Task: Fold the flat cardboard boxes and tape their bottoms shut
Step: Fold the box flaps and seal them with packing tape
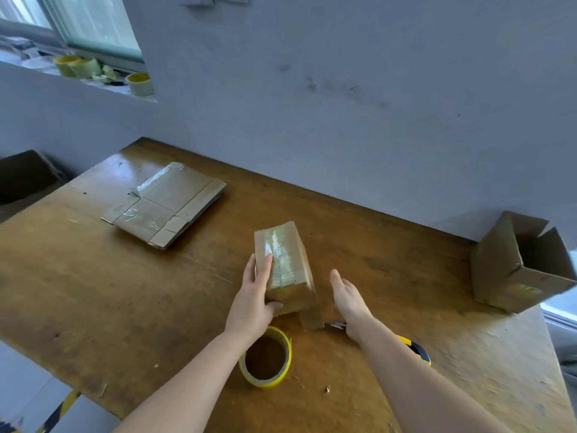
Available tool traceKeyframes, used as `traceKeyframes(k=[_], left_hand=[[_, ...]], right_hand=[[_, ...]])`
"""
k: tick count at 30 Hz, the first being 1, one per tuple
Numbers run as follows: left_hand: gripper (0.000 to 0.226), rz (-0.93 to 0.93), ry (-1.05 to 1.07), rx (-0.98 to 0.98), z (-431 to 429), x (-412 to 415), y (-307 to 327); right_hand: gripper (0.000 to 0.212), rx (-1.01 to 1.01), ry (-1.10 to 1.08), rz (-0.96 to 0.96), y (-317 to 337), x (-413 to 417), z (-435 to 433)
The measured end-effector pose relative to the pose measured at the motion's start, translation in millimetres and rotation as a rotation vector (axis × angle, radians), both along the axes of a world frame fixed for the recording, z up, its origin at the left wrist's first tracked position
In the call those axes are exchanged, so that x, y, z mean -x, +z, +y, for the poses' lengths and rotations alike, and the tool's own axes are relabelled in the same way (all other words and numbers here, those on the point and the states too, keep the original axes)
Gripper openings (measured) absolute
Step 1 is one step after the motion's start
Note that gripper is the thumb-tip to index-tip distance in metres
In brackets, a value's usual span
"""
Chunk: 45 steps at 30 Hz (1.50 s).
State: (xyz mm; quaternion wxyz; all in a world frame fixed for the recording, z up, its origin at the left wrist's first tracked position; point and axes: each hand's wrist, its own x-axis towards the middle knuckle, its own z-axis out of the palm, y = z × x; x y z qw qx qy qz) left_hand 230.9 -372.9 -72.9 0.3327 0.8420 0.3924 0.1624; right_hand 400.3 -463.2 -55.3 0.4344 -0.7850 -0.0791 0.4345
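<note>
One yellow tape roll [265,357] sits nearest on the table [93,292]. Left hand [254,295] grips the one taped box [287,270] mid-table; right hand [346,295], fingers straight, is just beside it. One flat-box stack [165,207] lies far left, and one erected box [518,264] far right.

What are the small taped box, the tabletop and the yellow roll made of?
Small brown box: cardboard, matte, with sharply creased edges. A glossy clear tape strip glints along its top.
Brown tabletop: seemingly varnished wood or veneer, showing scuffs and window glare.
Yellow-rimmed roll: probably plastic packing tape on a yellow core, though that is uncertain.
</note>
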Motion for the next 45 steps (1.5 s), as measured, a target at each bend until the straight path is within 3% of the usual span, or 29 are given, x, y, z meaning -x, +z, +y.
traceKeyframes(k=[4,11,17,21,25,27,31,33,35,37,38,40,42,45], left_hand=[[0.102,-0.114,0.047,0.019,-1,9,7],[0.101,-0.273,0.089,0.147,8,10,26],[0.092,-0.203,0.133,0.408,18,13,26],[0.095,-0.108,0.08,0.521,19,8,31],[0.063,-0.203,0.05,0.514,12,-4,42],[0.055,-0.261,0.034,0.62,9,-12,49],[0.076,-0.19,0.092,0.727,16,-19,51],[0.068,-0.162,0.1,0.741,21,-18,49],[0.05,-0.147,0.105,0.692,25,-16,47],[0.046,-0.141,0.106,0.628,29,-14,43],[0.047,-0.146,0.107,0.594,30,-13,43],[0.05,-0.145,0.124,0.508,33,-14,42],[0.047,-0.096,0.128,0.367,35,-15,43],[0.044,-0.088,0.103,0.271,36,-22,45]], right_hand=[[0.065,0.025,-0.048,0.297,7,2,5],[0.048,-0.084,-0.098,0.448,20,6,10],[0.045,-0.332,-0.248,0.173,39,12,8],[0.032,-0.235,-0.068,-0.391,46,25,14],[0.027,-0.12,0.053,-0.719,47,39,18],[0.023,-0.089,0.157,-0.739,47,46,20],[0.01,-0.153,0.399,-0.575,51,58,22],[0.013,-0.174,0.376,-0.566,50,62,22],[0.014,-0.152,0.258,-0.768,49,61,21],[0.022,-0.035,0.162,-1.055,46,56,19],[0.031,0.039,0.133,-1.102,45,52,17],[0.045,0.162,0.087,-0.939,44,45,15],[0.043,0.162,0.027,-0.716,42,39,12],[0.039,0.092,-0.024,-0.676,36,33,5]])
